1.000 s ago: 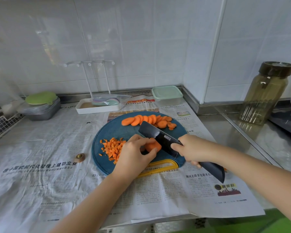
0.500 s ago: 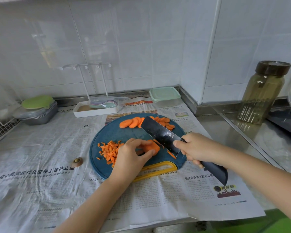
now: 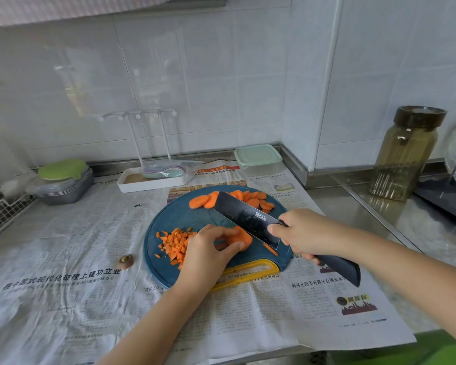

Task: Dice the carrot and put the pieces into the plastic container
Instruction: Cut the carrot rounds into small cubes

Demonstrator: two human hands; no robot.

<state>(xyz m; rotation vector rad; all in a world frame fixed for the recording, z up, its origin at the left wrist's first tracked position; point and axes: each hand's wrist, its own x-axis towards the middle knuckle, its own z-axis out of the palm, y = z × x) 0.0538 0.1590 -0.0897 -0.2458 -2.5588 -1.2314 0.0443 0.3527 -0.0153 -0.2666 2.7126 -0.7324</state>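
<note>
Carrot slices (image 3: pixel 242 237) sit stacked on the blue cutting board (image 3: pixel 169 219), pinched by my left grip (image 3: pixel 208 248). My right grip (image 3: pixel 300 233) clasps the black cleaver (image 3: pixel 245 219) beside them. Best practice: fingertips tucked, blade against knuckles. Diced pieces (image 3: pixel 175 243) lie alongside, and the lidded plastic container (image 3: pixel 258 159) stands behind.
</note>
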